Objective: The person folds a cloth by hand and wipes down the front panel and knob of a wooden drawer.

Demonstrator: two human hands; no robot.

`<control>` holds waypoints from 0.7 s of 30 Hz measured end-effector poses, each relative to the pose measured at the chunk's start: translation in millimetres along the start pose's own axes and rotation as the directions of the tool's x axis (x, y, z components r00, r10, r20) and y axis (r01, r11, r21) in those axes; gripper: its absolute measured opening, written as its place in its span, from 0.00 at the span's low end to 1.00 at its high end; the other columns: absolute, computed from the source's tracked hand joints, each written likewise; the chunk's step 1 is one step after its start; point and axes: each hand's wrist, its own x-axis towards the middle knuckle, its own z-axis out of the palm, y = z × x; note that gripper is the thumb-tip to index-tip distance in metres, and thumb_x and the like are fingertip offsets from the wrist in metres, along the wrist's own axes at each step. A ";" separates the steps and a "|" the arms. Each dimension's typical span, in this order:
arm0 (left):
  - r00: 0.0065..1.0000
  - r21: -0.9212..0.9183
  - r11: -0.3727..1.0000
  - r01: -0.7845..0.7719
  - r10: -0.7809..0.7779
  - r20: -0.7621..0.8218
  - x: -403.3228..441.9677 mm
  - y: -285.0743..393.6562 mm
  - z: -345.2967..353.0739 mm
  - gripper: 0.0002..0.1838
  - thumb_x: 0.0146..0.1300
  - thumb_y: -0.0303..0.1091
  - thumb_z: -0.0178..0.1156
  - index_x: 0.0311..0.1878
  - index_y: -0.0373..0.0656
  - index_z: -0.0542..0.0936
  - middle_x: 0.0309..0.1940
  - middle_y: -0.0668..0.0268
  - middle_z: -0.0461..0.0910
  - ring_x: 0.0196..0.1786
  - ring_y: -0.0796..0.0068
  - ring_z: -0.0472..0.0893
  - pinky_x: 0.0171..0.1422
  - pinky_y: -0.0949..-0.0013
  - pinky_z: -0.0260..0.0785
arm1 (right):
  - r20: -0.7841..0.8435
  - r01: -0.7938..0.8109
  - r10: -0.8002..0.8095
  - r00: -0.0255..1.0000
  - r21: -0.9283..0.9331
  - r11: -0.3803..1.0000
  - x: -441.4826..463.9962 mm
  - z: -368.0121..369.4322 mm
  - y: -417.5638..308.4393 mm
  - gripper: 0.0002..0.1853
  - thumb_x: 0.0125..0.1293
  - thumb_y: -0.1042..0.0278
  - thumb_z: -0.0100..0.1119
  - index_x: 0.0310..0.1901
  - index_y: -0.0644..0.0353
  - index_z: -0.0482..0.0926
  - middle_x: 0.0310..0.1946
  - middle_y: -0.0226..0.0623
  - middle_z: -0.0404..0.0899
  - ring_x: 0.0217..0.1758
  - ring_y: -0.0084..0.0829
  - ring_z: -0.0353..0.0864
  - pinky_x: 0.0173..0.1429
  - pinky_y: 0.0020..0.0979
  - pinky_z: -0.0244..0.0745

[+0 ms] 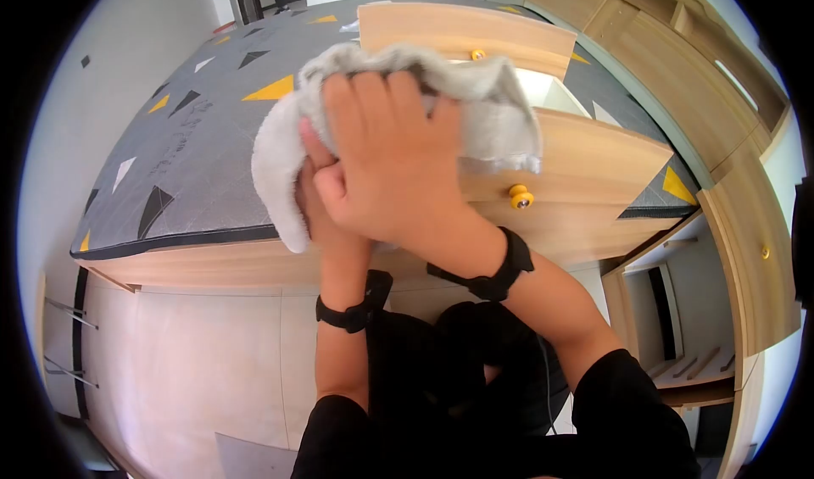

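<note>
Pale grey cloth (500, 119) lies bunched at the upper middle of the frame, grasped under the bent fingers of the right hand (394, 153), which overlaps the left hand (312, 182); the left's own grip is too hidden to tell. Beside the cloth are a wooden drawer front's yellow knob (521, 196) and, leftward, a patterned mattress (195, 148).

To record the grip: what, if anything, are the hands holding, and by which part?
A pale cloth, gripped at its bunched middle by the left hand and right hand, its loose parts spreading to both sides.
</note>
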 end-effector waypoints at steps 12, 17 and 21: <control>0.986 0.143 0.976 -0.166 0.163 0.031 26.9 46.8 -21.6 0.35 0.63 0.31 0.50 0.69 0.27 0.49 0.56 0.48 0.69 0.56 0.49 0.71 0.61 0.61 0.62 | 0.030 0.032 -0.035 0.999 0.094 0.995 1.0 -19.1 14.6 0.25 0.42 0.64 0.59 0.46 0.61 0.73 0.36 0.35 0.74 0.37 0.36 0.69 0.48 0.39 0.62; 0.963 -0.125 0.973 -0.196 0.215 0.165 32.6 92.6 15.6 0.30 0.62 0.28 0.47 0.67 0.28 0.56 0.56 0.44 0.69 0.56 0.48 0.71 0.59 0.61 0.64 | 0.064 -0.044 0.042 0.997 0.034 0.998 -9.4 -62.1 78.9 0.24 0.45 0.58 0.58 0.43 0.65 0.73 0.29 0.39 0.73 0.36 0.39 0.70 0.54 0.43 0.62; 0.903 -0.390 0.920 -0.043 0.202 0.378 15.3 142.8 47.5 0.28 0.61 0.25 0.47 0.66 0.30 0.59 0.47 0.46 0.70 0.49 0.48 0.70 0.57 0.61 0.62 | 0.013 -0.075 0.075 0.997 -0.056 0.996 -38.1 -107.5 130.9 0.20 0.44 0.58 0.60 0.38 0.61 0.76 0.27 0.36 0.74 0.35 0.37 0.72 0.57 0.42 0.64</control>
